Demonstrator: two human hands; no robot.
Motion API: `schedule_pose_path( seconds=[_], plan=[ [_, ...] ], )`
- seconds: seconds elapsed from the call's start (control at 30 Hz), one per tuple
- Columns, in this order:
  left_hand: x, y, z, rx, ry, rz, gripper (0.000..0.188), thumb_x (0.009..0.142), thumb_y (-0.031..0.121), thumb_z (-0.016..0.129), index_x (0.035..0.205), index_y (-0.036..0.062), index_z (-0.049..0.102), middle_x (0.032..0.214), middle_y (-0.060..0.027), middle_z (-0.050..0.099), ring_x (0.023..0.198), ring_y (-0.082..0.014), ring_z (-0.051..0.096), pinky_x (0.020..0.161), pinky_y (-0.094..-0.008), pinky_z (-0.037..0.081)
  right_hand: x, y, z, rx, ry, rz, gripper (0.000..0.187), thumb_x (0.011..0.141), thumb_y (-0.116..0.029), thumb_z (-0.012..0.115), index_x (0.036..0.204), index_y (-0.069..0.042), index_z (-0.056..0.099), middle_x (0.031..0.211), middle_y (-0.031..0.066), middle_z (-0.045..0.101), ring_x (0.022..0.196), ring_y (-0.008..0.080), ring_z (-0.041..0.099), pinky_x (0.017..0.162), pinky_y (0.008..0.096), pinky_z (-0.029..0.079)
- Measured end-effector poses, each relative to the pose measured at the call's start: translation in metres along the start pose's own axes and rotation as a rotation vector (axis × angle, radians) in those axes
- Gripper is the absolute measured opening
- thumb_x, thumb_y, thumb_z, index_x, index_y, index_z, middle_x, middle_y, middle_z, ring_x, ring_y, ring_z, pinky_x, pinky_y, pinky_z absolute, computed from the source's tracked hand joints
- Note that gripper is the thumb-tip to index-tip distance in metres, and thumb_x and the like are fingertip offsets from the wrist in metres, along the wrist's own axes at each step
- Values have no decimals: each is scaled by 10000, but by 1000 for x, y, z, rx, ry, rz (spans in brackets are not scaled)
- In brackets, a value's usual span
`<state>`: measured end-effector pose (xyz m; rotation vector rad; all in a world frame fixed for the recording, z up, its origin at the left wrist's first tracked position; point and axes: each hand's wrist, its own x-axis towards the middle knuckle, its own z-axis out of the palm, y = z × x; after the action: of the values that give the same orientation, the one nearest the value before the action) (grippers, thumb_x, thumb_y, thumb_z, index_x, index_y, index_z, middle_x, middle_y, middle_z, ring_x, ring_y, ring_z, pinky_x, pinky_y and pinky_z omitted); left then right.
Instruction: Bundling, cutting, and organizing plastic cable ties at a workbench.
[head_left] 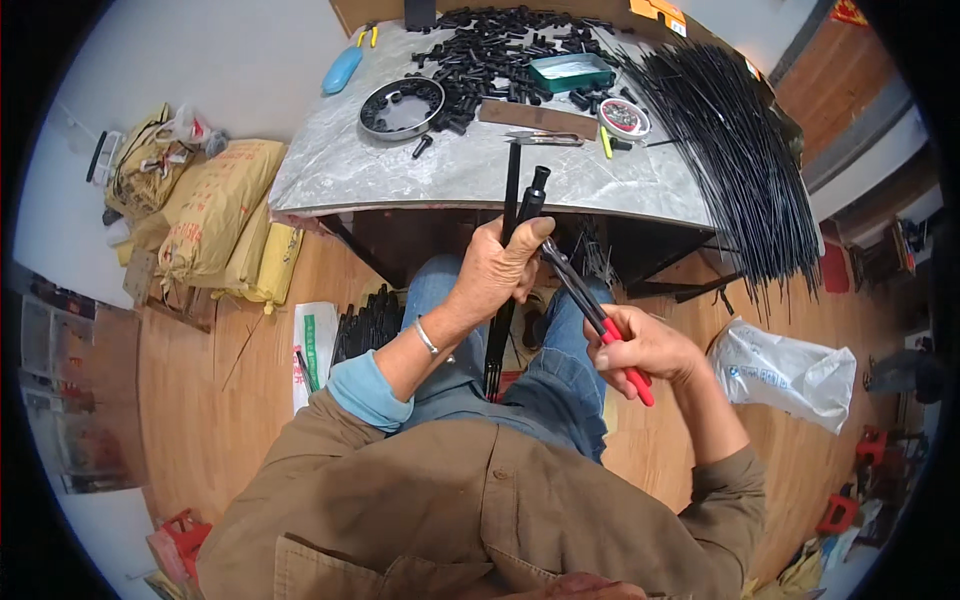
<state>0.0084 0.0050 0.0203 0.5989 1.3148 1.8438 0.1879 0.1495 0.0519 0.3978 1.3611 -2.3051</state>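
Observation:
My left hand is closed around a slim black tube-like piece with a knobbed top end and a straight black rod. Both stick up above the fist, and thin black rods hang below it between my knees. In my right hand are pliers with red handles. The pliers' dark jaws reach to the left thumb, beside the black piece. Whether the jaws grip anything is hidden by the thumb.
The grey marbled table ahead holds a heap of black fittings, a round tin, a green tray, thread snips and a tub of small metal parts. Long thin black rods overhang its right side. Sacks stand left; a white bag lies right.

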Motion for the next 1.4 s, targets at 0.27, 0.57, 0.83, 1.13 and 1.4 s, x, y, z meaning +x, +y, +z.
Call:
schedule_pose_path(
  seconds=[0.27,0.57,0.83,1.13,1.4],
  plan=[
    [4,2,-5,-16,-23,83,445,898,461,598,867,19,554,515,7,454,380,-71,432,367,-227,351,-3,5,14,-1051,579,-628,132,881,-79,539,968,15,509,802,96,605,599,144,546,531,280,464],
    [-1,-3,1,-29,-83,118,553,859,579,546,857,26,546,504,36,410,381,-48,399,357,-201,314,-15,-15,18,-644,238,7,260,797,-148,666,953,-23,499,656,61,534,449,151,527,406,274,427],
    [-2,2,-2,-91,-107,118,514,856,541,584,889,29,536,508,28,425,377,-48,401,352,-202,314,-14,18,16,-308,289,-176,227,958,-251,525,932,-25,537,639,65,573,474,142,563,402,249,427],
    [-3,0,-4,-22,-103,123,529,833,554,601,904,33,552,512,28,398,386,-54,383,370,-207,309,-9,-3,17,-1332,558,-617,217,843,-71,560,1046,-3,520,698,60,571,513,141,583,425,271,467],
    [-5,2,-7,-141,-199,128,482,849,500,622,923,29,554,521,22,439,378,-55,413,352,-199,324,-6,34,13,40,72,-95,274,938,-297,541,872,-39,479,543,77,509,375,161,494,316,263,384]
  ],
)
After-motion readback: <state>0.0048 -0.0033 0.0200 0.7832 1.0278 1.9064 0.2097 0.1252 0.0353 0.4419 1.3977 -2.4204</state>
